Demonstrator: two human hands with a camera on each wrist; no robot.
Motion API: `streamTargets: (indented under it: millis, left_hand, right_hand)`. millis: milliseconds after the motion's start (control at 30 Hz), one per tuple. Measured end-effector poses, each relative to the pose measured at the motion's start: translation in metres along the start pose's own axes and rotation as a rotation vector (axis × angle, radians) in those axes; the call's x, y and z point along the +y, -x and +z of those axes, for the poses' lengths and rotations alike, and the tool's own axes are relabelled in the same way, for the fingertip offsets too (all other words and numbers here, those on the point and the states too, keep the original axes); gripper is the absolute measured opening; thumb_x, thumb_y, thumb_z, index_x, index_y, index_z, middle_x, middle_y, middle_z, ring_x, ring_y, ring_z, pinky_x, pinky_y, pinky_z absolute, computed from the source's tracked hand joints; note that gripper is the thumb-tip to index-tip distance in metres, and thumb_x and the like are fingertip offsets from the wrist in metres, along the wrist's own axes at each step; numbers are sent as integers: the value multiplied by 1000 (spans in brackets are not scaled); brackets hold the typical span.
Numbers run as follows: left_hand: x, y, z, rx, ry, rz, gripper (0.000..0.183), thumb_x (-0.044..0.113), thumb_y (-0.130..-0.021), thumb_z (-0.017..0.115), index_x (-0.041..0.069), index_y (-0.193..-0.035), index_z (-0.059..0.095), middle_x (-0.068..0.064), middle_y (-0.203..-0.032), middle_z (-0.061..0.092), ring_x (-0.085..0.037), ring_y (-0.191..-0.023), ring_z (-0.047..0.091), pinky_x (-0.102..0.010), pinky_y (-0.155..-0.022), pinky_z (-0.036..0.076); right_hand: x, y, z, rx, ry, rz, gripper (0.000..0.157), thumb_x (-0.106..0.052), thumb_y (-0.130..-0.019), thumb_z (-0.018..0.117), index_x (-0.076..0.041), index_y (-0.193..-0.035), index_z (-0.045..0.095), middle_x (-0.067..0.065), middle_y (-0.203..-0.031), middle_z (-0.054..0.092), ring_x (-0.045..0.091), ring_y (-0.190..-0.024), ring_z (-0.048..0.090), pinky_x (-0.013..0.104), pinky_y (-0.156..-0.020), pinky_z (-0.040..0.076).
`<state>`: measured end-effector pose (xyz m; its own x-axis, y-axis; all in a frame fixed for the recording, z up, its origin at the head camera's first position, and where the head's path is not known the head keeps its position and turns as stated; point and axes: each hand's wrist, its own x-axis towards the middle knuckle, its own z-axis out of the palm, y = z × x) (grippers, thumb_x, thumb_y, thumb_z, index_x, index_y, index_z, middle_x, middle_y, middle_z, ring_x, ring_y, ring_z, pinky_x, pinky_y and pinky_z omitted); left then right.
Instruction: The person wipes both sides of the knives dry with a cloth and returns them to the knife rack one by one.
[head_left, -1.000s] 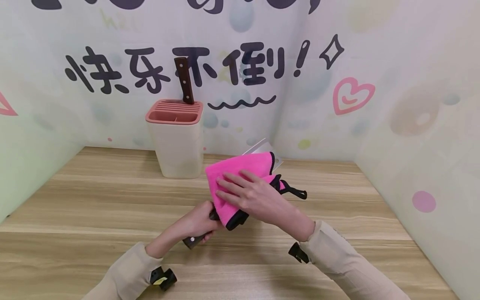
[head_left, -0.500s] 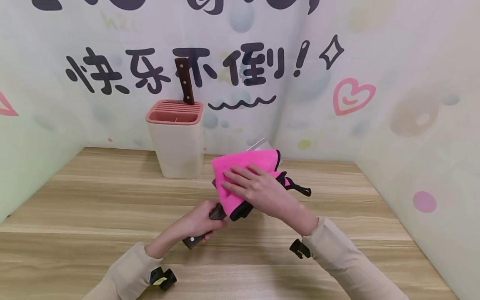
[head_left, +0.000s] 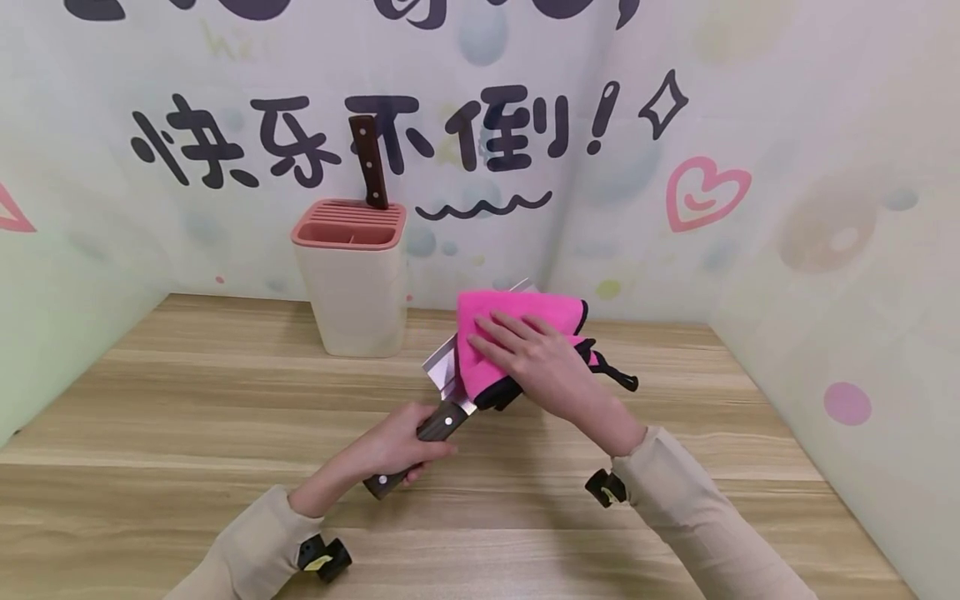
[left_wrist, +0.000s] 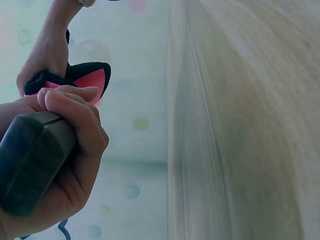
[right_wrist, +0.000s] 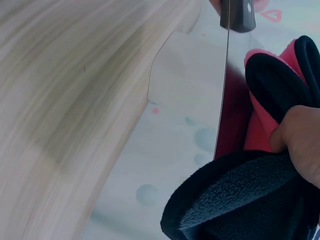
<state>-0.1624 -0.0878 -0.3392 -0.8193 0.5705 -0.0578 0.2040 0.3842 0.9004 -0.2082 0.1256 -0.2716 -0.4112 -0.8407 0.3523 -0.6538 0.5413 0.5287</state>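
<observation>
my left hand (head_left: 401, 442), closed, grips the knife (head_left: 441, 423), blade (head_left: 442, 367) toward two o'clock; my right hand (head_left: 551, 372) holds the cloth (head_left: 517, 307) over the blade.

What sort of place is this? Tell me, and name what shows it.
Probably a small staged work corner indoors, perhaps mimicking a kitchen: a wood-grain tabletop, a printed backdrop with large lettering behind it, and a cream knife holder standing near the back.

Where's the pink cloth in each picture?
Head: cloth just right of the middle, under the right hand.
Left wrist: cloth upper left, behind the left hand.
Right wrist: cloth right side and bottom, dark underside showing.
Landmark in all three: the knife handle, below centre, far left, then top right.
</observation>
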Motion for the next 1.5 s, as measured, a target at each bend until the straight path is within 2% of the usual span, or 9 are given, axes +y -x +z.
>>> streamTargets:
  millis: [200,300,433,767,1000,1300,1500]
  left_hand:
    - [-2,0,0,9,3,-8,19,11,-82,61,1,-78,45,0,-44,43,-7,-33,42,-26,-33,42]
    - [-2,-1,-1,11,0,-8,18,10,-82,61,1,-78,45,0,-43,43,-7,-32,42,-27,-32,42]
    - [-2,-1,-1,13,-13,-7,16,8,-82,60,1,-78,45,1,-43,43,-6,-32,42,-26,-32,42]
    - [1,1,-2,17,0,-8,18,10,-81,62,2,-77,46,0,-43,42,-7,-32,41,-26,-32,41]
    - [1,3,-2,17,0,-7,18,9,-81,62,2,-76,46,1,-43,42,-7,-32,41,-25,-32,40]
    - [-2,4,-1,7,-6,-14,17,8,-82,61,1,-76,46,1,-43,42,-6,-33,42,-24,-32,40]
    - [-2,4,-1,4,-3,-15,17,8,-82,61,1,-76,46,1,-43,42,-6,-32,42,-24,-32,41]
  right_hand:
    - [8,1,5,26,-22,55,44,-5,-80,63,-13,-122,55,6,-125,52,24,-117,47,37,-92,41]
    - [13,3,7,38,-45,87,43,-10,-79,65,-12,-122,55,8,-123,54,25,-116,48,38,-91,43]
    - [17,5,10,37,-79,125,48,-13,-77,68,-11,-123,54,10,-124,53,25,-117,47,39,-89,44]
    - [28,13,15,-3,-135,203,63,4,-67,70,-7,-126,50,13,-129,47,27,-120,43,40,-93,40]
    - [34,20,18,-39,-201,277,70,5,-63,73,-6,-128,47,14,-131,45,27,-122,40,42,-96,38]
    - [35,27,24,-16,-229,328,66,-3,-67,75,-5,-127,48,16,-129,46,30,-118,44,43,-95,38]
    - [33,26,22,-7,-149,305,60,-6,-70,73,-6,-126,50,15,-128,48,30,-118,44,43,-94,39]
